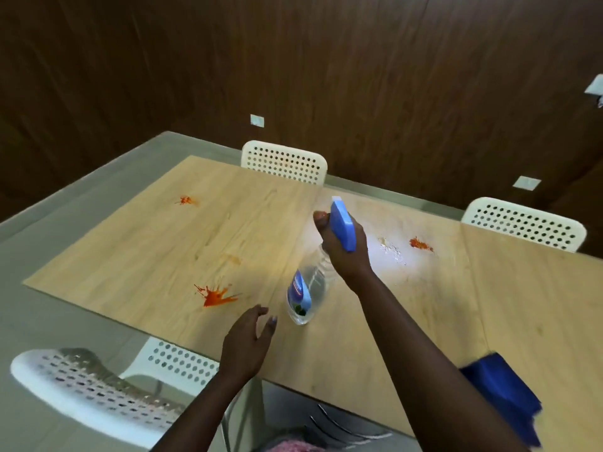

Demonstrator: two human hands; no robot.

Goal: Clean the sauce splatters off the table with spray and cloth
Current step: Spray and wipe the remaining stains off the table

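A dark wood-panelled wall (359, 76) stands beyond both hands. The pale wooden desk (408, 321) lies beneath them. Four white perforated chairs surround it: one (94, 383) below and left of the left hand, one (177, 360) just left of that wrist, one (284, 163) at the far edge beyond the right hand, one (525, 221) far right of it.

A blue cloth (504, 391) lies on the desk's near right edge, to the right of the right forearm and well apart from both hands.

The right hand (342, 246) grips the neck of a clear spray bottle (310, 285), fingers curled round it below the blue trigger head (342, 225); the bottle is tilted, and whether its base touches the desk cannot be told. The left hand (248, 340) hovers just left of the bottle's base, fingers loosely spread, holding nothing.

Sauce marks: an orange-red splatter (215, 296) just beyond and left of the left hand; a second (421, 244) right of the right hand; a small third (186, 200) far left of it. A wet patch (391, 247) lies between the right hand and the second splatter. A faint smear (233, 259) sits beyond the nearest splatter.
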